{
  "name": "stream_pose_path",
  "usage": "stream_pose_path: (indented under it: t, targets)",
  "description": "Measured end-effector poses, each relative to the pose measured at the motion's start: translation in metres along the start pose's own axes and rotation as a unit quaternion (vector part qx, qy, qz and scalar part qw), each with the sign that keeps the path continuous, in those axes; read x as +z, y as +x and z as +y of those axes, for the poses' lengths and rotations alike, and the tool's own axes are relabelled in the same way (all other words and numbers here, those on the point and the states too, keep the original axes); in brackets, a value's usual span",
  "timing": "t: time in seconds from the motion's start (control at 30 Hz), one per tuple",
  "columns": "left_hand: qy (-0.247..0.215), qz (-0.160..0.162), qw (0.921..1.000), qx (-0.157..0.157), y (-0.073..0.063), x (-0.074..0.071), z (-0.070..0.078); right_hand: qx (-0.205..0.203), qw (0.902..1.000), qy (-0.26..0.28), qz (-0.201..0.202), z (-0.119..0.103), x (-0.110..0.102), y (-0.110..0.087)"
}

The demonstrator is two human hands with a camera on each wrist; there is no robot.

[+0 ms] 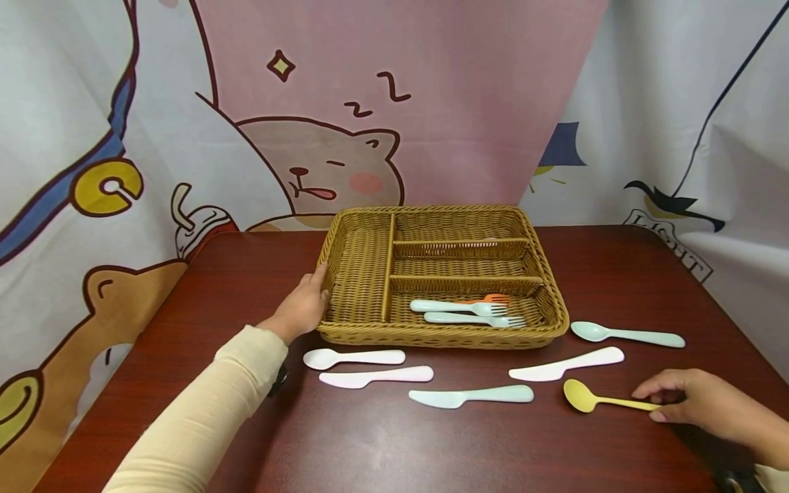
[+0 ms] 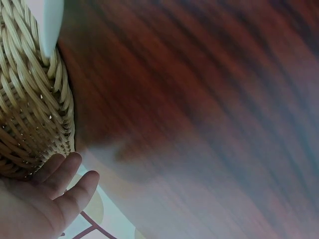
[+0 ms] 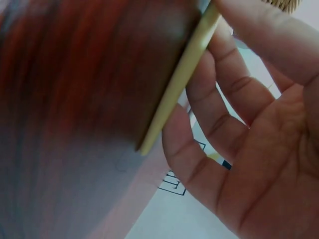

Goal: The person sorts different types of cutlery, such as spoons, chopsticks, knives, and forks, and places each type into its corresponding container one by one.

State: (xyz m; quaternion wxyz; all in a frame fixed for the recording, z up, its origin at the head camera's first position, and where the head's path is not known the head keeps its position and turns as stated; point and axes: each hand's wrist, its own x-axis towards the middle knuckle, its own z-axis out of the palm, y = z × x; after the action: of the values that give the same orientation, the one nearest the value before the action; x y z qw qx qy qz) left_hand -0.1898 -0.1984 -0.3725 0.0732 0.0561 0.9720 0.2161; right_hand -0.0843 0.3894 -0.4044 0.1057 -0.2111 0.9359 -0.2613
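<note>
At the left side of a wicker basket (image 1: 444, 335), my left hand (image 1: 302, 305) rests against the rim. Its fingers (image 2: 79, 191) look loosely extended beside the weave in the left wrist view. On the right of the table, my right hand (image 1: 703, 400) pinches the handle end of a yellow spoon (image 1: 579, 396), whose bowl points left. The right wrist view shows the spoon's handle (image 3: 182, 74) along the thumb and fingertips, close over the table. Two pale green forks (image 1: 456, 319) and an orange fork (image 1: 496, 298) lie in the basket's front right compartment.
In front of the basket lie a white spoon (image 1: 364, 357), a pale pink knife (image 1: 382, 376), a pale green knife (image 1: 471, 396) and a white knife (image 1: 567, 364). A pale green spoon (image 1: 641, 336) lies right of the basket. A printed curtain (image 1: 468, 103) hangs behind the table.
</note>
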Motion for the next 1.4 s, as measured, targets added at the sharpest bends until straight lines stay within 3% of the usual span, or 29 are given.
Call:
stream_pose_path:
  t: [0.57, 0.67, 0.9, 1.1, 1.27, 1.4]
  targets:
    - [0.003, 0.01, 0.9999, 0.009, -0.002, -0.003, 0.0, -0.093, 0.9931, 0.045, 0.055, 0.001, 0.001, 0.0]
    - [0.004, 0.01, 0.9999, 0.007, -0.002, -0.003, 0.0, -0.085, 0.9931, 0.042, 0.069, -0.002, -0.001, 0.001]
    - [0.005, 0.006, 1.0, 0.004, -0.003, -0.002, 0.0, 0.032, 0.9984, -0.026, 0.04, -0.016, -0.015, 0.007]
    - [0.001, 0.006, 1.0, 0.0, -0.003, -0.002, 0.001, 0.069, 0.9955, -0.048, 0.044, -0.027, -0.022, 0.014]
    - [0.007, 0.006, 0.9999, 0.004, -0.003, 0.0, 0.003, 0.057, 0.9935, -0.067, 0.072, -0.033, -0.023, 0.019]
    - [0.009, 0.007, 0.9999, 0.005, -0.003, 0.001, 0.003, 0.016, 0.9906, -0.079, 0.111, -0.039, -0.025, 0.026]
